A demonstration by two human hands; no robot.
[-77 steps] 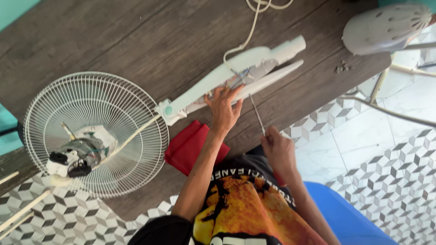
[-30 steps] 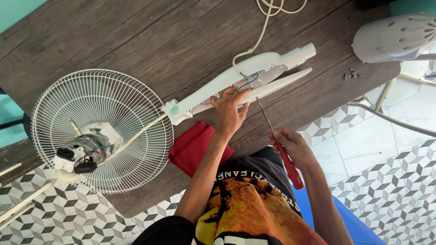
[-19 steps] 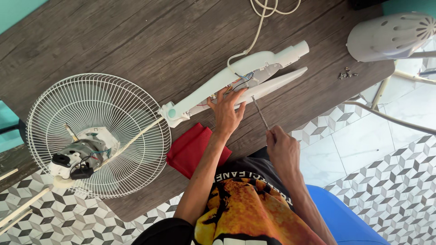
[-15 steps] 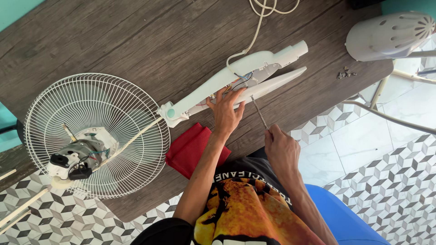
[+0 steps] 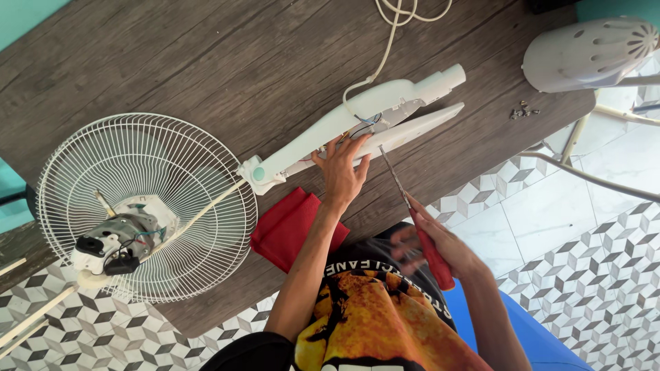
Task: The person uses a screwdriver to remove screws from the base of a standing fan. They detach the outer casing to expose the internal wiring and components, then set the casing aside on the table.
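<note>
Fan stand housing (image 5: 357, 127) is split open, wires showing inside; left hand (image 5: 342, 172) spread flat on it, right hand (image 5: 440, 240) gripping red-handled screwdriver (image 5: 419, 227).

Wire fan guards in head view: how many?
1. The wire fan guard lies at the table's left end, with the motor resting on it. A second guard may be out of view.

The long white fan neck (image 5: 357, 127) lies slanted on the wooden table, its case open with wires showing. The red-handled screwdriver (image 5: 419, 223) points its thin tip toward it.
</note>
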